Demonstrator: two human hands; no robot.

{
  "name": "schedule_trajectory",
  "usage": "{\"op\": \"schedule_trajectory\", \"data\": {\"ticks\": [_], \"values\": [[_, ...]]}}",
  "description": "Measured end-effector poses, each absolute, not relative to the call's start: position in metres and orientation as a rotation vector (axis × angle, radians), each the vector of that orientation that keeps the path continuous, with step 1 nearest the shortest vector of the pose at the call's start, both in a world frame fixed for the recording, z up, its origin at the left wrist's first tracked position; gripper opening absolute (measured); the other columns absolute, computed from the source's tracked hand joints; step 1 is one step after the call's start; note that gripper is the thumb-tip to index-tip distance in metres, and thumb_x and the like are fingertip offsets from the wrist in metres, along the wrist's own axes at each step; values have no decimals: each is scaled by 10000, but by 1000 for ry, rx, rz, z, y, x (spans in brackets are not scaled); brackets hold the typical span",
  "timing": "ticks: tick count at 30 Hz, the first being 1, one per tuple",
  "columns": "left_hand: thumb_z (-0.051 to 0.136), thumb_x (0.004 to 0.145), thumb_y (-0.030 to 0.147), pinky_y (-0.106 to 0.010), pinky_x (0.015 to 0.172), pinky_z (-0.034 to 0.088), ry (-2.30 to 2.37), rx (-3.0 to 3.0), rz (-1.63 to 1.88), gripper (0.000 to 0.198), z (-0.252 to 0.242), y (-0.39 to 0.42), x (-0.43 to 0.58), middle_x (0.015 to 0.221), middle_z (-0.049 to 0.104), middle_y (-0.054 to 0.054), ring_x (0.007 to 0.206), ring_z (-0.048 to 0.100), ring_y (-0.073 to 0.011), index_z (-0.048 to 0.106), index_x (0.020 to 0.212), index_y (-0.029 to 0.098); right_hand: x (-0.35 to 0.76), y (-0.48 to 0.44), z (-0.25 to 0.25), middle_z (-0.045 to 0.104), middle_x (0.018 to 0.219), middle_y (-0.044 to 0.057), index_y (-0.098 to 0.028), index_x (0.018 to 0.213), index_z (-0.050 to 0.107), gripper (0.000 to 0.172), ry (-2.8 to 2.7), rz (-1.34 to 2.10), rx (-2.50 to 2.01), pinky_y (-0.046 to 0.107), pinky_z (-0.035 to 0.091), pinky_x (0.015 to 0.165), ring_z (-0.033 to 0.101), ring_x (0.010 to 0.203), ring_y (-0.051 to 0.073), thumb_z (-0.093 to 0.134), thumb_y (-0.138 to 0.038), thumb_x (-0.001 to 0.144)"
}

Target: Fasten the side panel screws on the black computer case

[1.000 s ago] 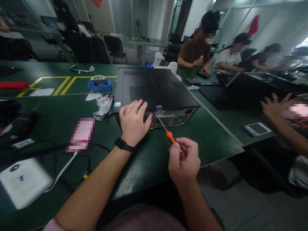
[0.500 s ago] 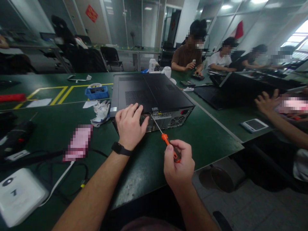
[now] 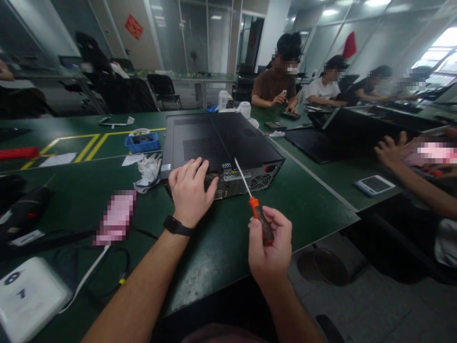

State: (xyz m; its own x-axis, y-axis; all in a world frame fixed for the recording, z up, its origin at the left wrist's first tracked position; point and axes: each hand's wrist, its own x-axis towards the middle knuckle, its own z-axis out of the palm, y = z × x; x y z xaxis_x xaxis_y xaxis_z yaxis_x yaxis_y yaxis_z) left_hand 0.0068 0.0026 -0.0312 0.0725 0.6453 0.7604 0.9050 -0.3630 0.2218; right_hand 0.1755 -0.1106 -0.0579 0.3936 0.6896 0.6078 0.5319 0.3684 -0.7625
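A black computer case (image 3: 228, 136) lies flat on the green table, its back panel with a fan grille and ports toward me. My left hand (image 3: 191, 193) rests over the near left edge of the case, fingers spread on its top and thumb apart at the back panel. My right hand (image 3: 271, 243) is closed around the orange and dark handle of a screwdriver (image 3: 254, 204). Its shaft points up and to the left, with the tip in front of the case's near edge; whether it touches cannot be told.
Left of the case are white gloves (image 3: 148, 172) and a blue bin (image 3: 142, 142). A white device (image 3: 34, 297) with a cable stands at near left. On the right lie a phone-like device (image 3: 374, 185) and a co-worker's hand (image 3: 392, 150). Other people sit farther back.
My right hand has drawn the screwdriver away from the back panel, and its tip has moved up and right. My left hand stays on the case.
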Motion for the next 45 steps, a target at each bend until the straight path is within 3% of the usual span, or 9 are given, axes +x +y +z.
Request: {"op": "schedule_trajectory", "data": {"ticks": [3, 9, 12, 15, 18, 21, 25, 28, 45], "values": [[626, 952, 400, -567, 1117, 367, -1555, -2084, -1150, 471, -29, 1, 5, 1443, 653, -141, 1351, 578, -357, 614, 1395, 239, 195, -96, -54, 709, 1020, 93, -191, 1392, 530, 464, -1269, 197, -1360, 352, 595, 724, 706, 821, 189, 608, -355, 965], [640, 945, 448, -579, 1171, 357, -1573, -2091, -1180, 473, -26, -5, -8, 1471, 619, -171, 1437, 509, -369, 625, 1360, 220, 254, -41, -9, 646, 818, 32, -192, 1010, 616, 341, -1283, 40, -1554, 359, 496, 724, 617, 747, 196, 558, -526, 965], [654, 935, 455, -643, 1165, 354, -1669, -1911, -1291, 501, -29, -10, -15, 1546, 533, -204, 1497, 422, -419, 603, 1377, 223, 279, 2, 11, 631, 826, 35, -200, 949, 598, 345, -1236, -61, -1608, 365, 456, 767, 595, 777, 201, 542, -540, 967], [652, 935, 466, -649, 1189, 344, -1813, -1774, -1431, 651, -34, -12, -23, 1594, 450, -259, 1534, 362, -431, 488, 1496, 178, 293, 46, 14, 672, 861, 43, -194, 945, 627, 354, -1200, 98, -1649, 354, 436, 786, 608, 785, 197, 649, -544, 896], [663, 925, 518, -540, 1179, 422, -1997, -1762, -1648, 759, -41, -10, -30, 1539, 524, -251, 1451, 501, -374, 420, 1548, 159, 298, 76, 6, 683, 843, 37, -197, 864, 613, 404, -1207, 270, -1707, 334, 430, 758, 594, 745, 186, 758, -565, 779], [624, 948, 535, -444, 1129, 481, -2139, -1675, -1911, 771, -46, -3, -38, 1426, 639, -202, 1319, 628, -306, 381, 1570, 150, 297, 86, -4, 635, 730, 8, -214, 785, 572, 353, -1206, 267, -1730, 329, 410, 728, 548, 681, 180, 719, -535, 798], [550, 966, 565, -400, 1050, 512, -2270, -1541, -1972, 540, -48, 7, -46, 1152, 761, -113, 1122, 697, -269, 658, 1310, 163, 295, 83, -8, 592, 686, -11, -237, 742, 534, 315, -1206, 223, -1737, 327, 393, 723, 519, 666, 185, 652, -518, 824], [547, 953, 558, -371, 990, 526, -2278, -1502, -1985, 468, -49, 10, -48, 1040, 772, -77, 1029, 699, -246, 740, 1148, 180, 294, 81, -8, 592, 685, -9, -244, 737, 530, 297, -1198, 221, -1745, 326, 395, 722, 519, 666, 190, 640, -507, 818], [585, 936, 475, -383, 1055, 523, -2220, -1530, -2087, 426, -40, -1, -42, 1219, 777, -87, 1167, 701, -258, 756, 1217, 205, 294, 69, -1, 672, 742, 50, -233, 783, 621, 303, -1153, 216, -1839, 345, 409, 722, 572, 702, 228, 580, -532, 810]]}}
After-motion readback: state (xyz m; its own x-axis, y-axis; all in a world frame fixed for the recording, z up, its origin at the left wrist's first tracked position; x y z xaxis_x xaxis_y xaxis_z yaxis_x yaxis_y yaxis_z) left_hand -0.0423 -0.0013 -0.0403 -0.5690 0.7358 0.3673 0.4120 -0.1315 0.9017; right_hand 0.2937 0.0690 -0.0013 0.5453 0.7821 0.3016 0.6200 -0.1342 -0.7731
